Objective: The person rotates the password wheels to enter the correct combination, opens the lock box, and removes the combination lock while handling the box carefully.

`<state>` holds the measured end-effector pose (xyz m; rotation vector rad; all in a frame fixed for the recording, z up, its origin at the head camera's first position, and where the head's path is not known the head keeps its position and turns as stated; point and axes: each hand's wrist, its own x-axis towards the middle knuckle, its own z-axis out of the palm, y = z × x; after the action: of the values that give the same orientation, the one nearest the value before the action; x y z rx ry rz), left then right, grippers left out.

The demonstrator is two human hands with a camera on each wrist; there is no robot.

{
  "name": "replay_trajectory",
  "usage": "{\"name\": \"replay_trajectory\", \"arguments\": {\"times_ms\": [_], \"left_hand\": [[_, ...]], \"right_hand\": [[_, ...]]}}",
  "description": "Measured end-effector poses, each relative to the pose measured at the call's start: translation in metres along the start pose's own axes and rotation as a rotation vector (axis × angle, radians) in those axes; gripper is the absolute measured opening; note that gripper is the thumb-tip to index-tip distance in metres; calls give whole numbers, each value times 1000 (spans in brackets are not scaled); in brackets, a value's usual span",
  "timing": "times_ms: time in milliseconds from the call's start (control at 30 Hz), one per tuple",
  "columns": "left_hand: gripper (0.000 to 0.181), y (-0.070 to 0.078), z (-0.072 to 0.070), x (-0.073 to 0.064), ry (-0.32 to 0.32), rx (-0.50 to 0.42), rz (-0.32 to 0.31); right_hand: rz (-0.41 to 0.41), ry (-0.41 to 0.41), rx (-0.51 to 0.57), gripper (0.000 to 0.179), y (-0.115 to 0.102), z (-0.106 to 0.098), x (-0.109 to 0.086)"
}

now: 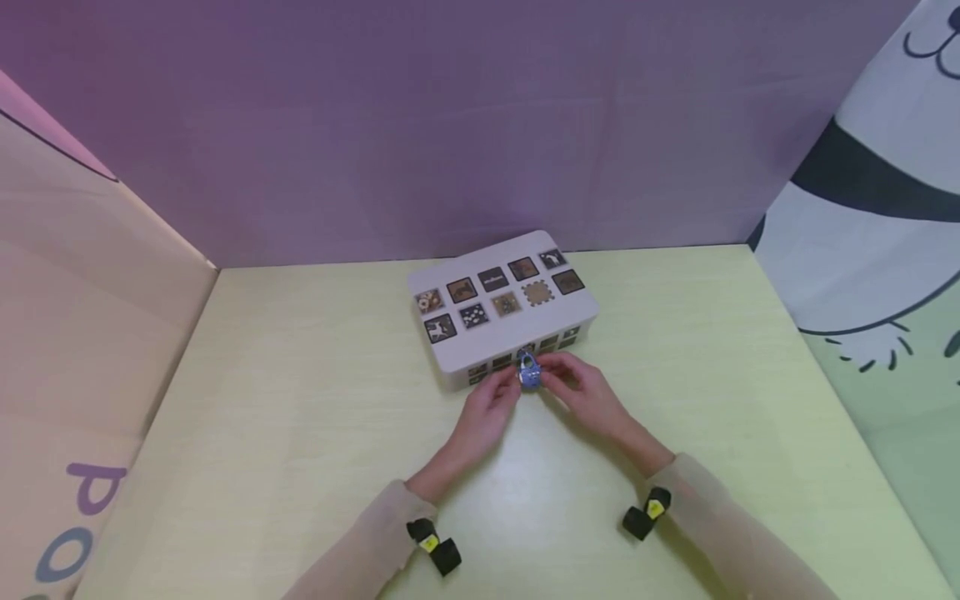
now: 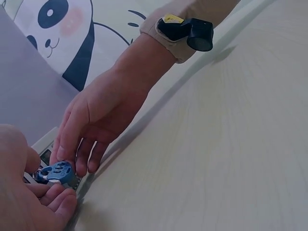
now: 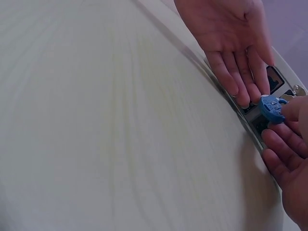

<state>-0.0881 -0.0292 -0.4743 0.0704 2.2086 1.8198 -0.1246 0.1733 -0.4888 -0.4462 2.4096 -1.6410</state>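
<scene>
A small blue combination padlock with a metal shackle is held between both hands at the front side of a white box printed with dark and brown square pictures. From the left, my left hand reaches the padlock and pinches its edge with the fingertips. On the other side my right hand grips it with thumb and fingers. Number wheels show on the padlock in the left wrist view. Beside the shackle, a metal fitting shows in the right wrist view; whether the shackle passes through it I cannot tell.
The box stands at an angle near the back edge of a pale yellow table. A purple cloth wall rises behind it. Printed panels stand at left and right. Each sleeve carries a black wrist camera.
</scene>
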Motion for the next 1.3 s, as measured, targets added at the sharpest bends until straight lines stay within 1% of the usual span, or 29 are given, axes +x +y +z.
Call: {"name": "replay_trajectory", "arguments": {"times_ms": [200,367,533,767,1033,1300], "left_hand": [[44,0,2,5,12,-34,-9],[42,0,3,11,1,-113,-44],[39,-1,4,16,3,-178,-53],[37,1,6,18,19,-178,-70],[36,-1,5,21,7,-201,-82],[34,-5,7,26,-9,-215,-91]], "right_hand": [[22,-6,31,32,-1,0,0],[59,-23,91,33,0,-2,1],[70,-28,106,33,1,-4,1],[86,-26,127,33,1,-5,2],[88,-25,130,33,2,-5,2],[89,-24,170,32,2,-5,2]]}}
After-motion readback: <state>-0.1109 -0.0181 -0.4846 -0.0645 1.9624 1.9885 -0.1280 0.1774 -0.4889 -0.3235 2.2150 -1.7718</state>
